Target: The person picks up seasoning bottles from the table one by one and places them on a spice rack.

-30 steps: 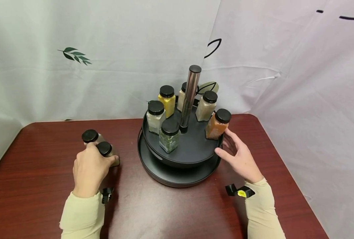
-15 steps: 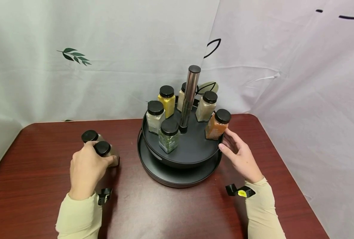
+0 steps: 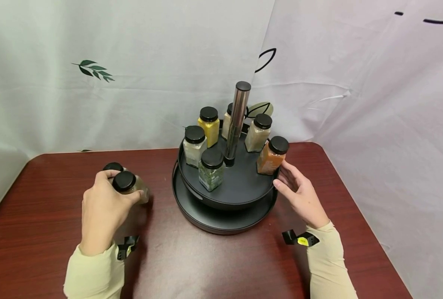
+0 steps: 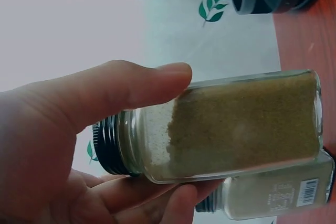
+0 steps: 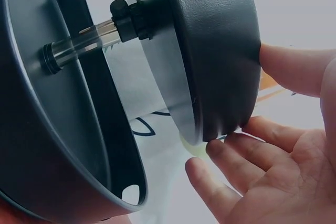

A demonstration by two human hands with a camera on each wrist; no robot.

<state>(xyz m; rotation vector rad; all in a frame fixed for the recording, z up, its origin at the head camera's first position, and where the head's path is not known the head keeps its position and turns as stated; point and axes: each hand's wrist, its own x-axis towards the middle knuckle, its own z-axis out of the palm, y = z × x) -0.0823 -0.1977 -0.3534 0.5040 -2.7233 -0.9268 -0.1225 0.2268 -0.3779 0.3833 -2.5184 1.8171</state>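
Note:
My left hand (image 3: pixel 103 207) holds a glass spice jar (image 4: pixel 247 124) of brownish-green powder by its upper part, thumb on one side and fingers on the other. The jar has a black lid and looks slightly raised from the table. Close behind it stands a second spice jar (image 4: pixel 278 192) with pale contents, partly hidden in the head view. My right hand (image 3: pixel 301 197) touches the outer wall of the upper tray of a black two-tier turntable (image 3: pixel 240 191), thumb and fingertips spread along it. Nearest to that hand on the tray is an orange spice jar (image 3: pixel 270 158).
Around the upper tray stand several black-lidded jars, among them a green herb jar (image 3: pixel 211 174) and a yellow jar (image 3: pixel 208 126). A metal post (image 3: pixel 238 124) rises from its middle. The lower tray (image 3: pixel 221 224) sits on the red-brown table (image 3: pixel 191 265), with a white curtain behind.
My left hand has moved a little left with the jar, which rose and now covers more of the jar behind. My right thumb shifted slightly along the tray edge.

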